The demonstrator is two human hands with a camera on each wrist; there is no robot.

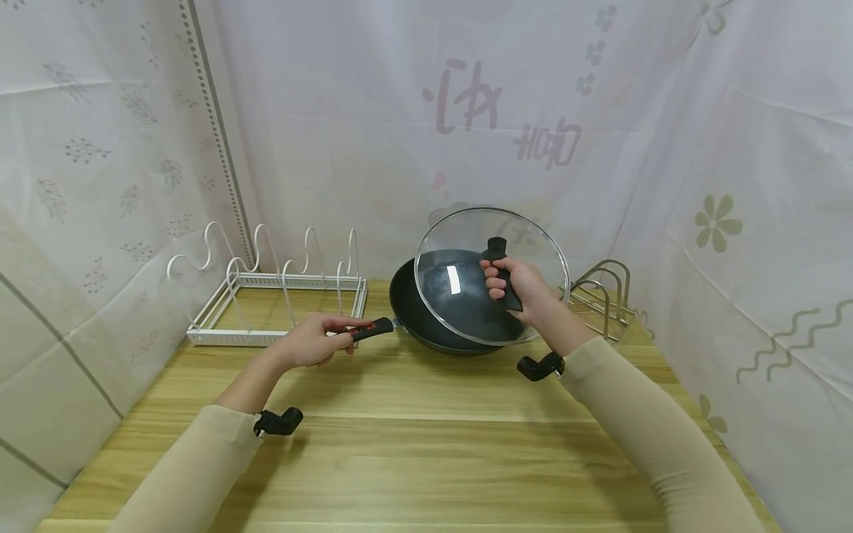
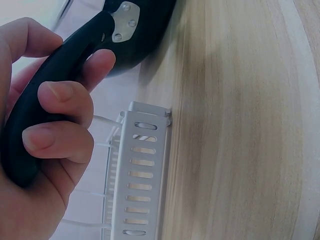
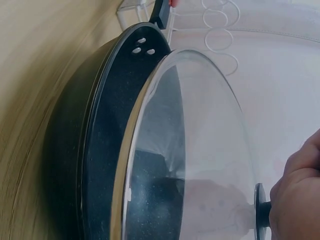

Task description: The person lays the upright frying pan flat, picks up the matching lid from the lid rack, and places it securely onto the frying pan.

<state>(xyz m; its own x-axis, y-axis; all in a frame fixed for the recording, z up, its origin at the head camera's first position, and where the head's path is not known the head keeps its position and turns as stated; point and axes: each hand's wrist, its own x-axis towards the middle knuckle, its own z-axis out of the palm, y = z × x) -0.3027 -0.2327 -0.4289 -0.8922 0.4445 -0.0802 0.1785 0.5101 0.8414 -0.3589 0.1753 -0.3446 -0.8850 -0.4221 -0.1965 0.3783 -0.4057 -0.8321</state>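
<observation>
A black wok pan (image 1: 426, 326) sits on the wooden table (image 1: 426, 444) near its back edge. My left hand (image 1: 318, 340) grips the pan's black handle (image 1: 373, 329); in the left wrist view my fingers (image 2: 60, 120) curl round the handle (image 2: 70, 65). My right hand (image 1: 523, 287) holds the black knob handle (image 1: 501, 270) of a round glass lid (image 1: 453, 244), tilted up over the pan with its lower rim near the pan's right side. In the right wrist view the lid (image 3: 210, 140) stands angled off the pan (image 3: 95, 150).
A white wire dish rack (image 1: 266, 296) stands at the back left, its slotted frame (image 2: 142, 175) close to my left hand. A metal wire rack (image 1: 603, 296) sits behind the pan on the right. Patterned white curtains enclose the table on three sides.
</observation>
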